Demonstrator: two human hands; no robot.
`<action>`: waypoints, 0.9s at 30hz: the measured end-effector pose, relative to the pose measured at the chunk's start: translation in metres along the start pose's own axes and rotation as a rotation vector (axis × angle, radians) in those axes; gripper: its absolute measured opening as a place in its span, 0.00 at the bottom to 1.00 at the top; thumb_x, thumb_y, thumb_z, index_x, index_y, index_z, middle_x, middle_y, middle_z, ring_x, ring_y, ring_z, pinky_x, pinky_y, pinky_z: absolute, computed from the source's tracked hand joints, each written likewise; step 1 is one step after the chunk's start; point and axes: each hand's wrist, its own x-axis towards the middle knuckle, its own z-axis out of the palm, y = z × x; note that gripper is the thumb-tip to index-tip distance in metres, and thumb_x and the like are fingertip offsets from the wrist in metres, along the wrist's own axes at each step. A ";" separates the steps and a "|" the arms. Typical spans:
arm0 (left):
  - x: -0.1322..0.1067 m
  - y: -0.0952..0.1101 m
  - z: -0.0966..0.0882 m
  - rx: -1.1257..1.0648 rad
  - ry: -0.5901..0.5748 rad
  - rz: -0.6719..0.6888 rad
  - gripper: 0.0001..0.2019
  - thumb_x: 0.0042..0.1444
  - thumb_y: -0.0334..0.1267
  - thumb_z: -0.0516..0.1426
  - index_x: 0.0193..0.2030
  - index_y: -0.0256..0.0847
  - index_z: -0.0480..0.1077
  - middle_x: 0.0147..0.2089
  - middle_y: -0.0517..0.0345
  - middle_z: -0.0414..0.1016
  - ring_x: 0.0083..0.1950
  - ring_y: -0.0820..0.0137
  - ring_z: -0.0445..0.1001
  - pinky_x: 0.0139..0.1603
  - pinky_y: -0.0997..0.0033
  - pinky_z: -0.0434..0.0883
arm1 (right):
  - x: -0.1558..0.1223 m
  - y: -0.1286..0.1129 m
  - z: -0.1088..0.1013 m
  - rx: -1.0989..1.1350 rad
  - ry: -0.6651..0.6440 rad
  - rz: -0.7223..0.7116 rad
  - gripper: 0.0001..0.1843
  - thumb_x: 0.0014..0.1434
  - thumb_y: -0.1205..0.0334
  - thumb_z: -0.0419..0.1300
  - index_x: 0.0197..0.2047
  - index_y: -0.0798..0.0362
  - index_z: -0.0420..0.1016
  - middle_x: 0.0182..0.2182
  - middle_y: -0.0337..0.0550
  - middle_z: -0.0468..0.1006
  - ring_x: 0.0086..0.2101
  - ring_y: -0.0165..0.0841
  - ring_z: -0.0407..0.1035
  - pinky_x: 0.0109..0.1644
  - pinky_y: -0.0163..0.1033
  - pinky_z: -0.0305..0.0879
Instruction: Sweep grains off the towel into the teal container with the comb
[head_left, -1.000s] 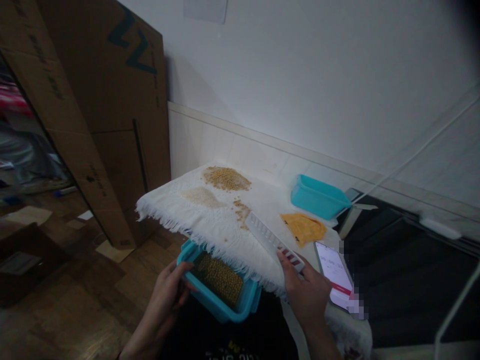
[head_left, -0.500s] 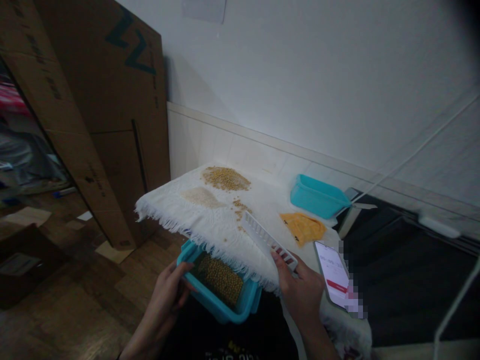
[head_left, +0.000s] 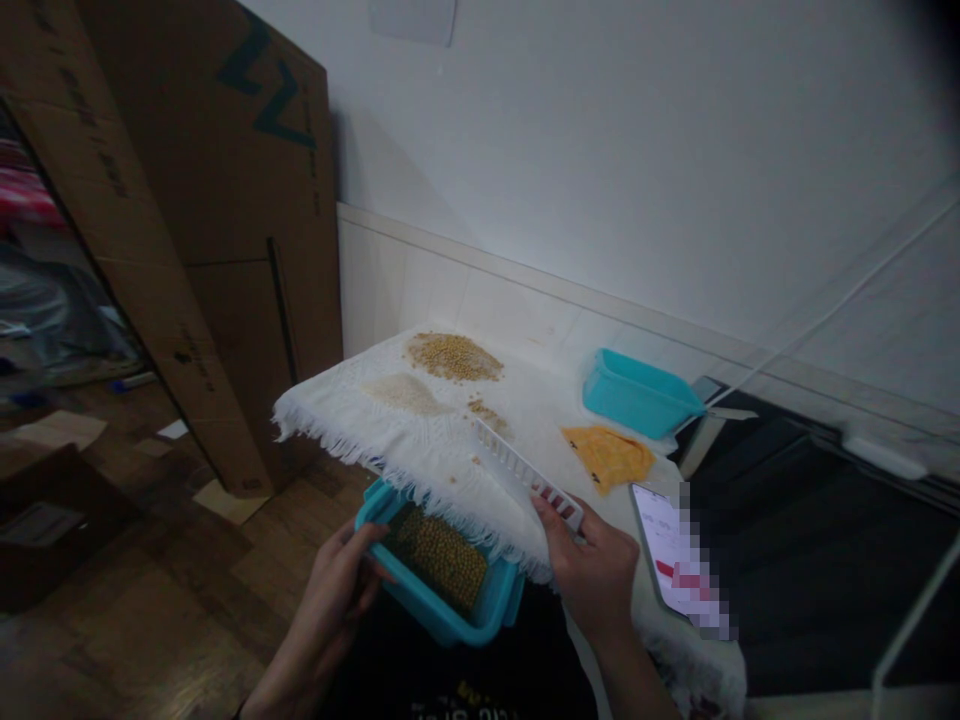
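My left hand (head_left: pixel 337 590) is closed on the left rim of a turquoise plastic bin (head_left: pixel 442 625), held just below the table's front edge. Yellowish soybeans (head_left: pixel 442 560) lie inside it. With my right hand (head_left: pixel 592 560) I grip a white slotted plastic strip (head_left: pixel 525 475), its long side slanting low over the white cloth (head_left: pixel 322 410). Near the strip's far end is a small scatter of soybeans (head_left: pixel 487 412). Behind that lies a bigger soybean heap (head_left: pixel 454 357), and to its front left a pale, fine-grained pile (head_left: pixel 405 393). The cloth's fringe hangs over the bin.
A second turquoise bin (head_left: pixel 641 393) stands at the back right of the table. Before it lie an orange cloth (head_left: pixel 609 456) and a phone (head_left: pixel 675 560). A tall cardboard box (head_left: pixel 225 220) leans at the left. A white cable (head_left: pixel 840 300) crosses the right side.
My right hand has moved a little left with the slotted strip, whose far end now lies nearer the small soybean scatter. My left hand keeps the bin in about the same place.
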 end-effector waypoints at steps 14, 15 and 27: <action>0.001 -0.001 -0.001 -0.004 0.013 0.003 0.13 0.43 0.48 0.64 0.26 0.43 0.67 0.12 0.63 0.71 0.09 0.81 0.53 0.10 0.82 0.44 | 0.002 -0.023 -0.005 -0.038 -0.044 -0.084 0.20 0.69 0.52 0.58 0.36 0.55 0.86 0.28 0.46 0.86 0.25 0.35 0.82 0.33 0.31 0.77; 0.001 -0.002 -0.001 -0.005 0.012 0.002 0.13 0.43 0.48 0.64 0.26 0.43 0.67 0.12 0.64 0.71 0.09 0.81 0.53 0.10 0.82 0.44 | 0.002 -0.024 -0.006 -0.034 -0.047 -0.082 0.20 0.69 0.52 0.58 0.36 0.55 0.86 0.28 0.46 0.87 0.26 0.35 0.82 0.34 0.31 0.77; -0.001 0.003 0.001 -0.018 0.011 0.001 0.15 0.43 0.50 0.66 0.26 0.42 0.69 0.13 0.61 0.73 0.09 0.81 0.52 0.10 0.83 0.45 | -0.009 -0.045 -0.017 0.090 -0.129 -0.160 0.13 0.69 0.62 0.58 0.40 0.51 0.86 0.34 0.40 0.88 0.32 0.33 0.84 0.40 0.29 0.78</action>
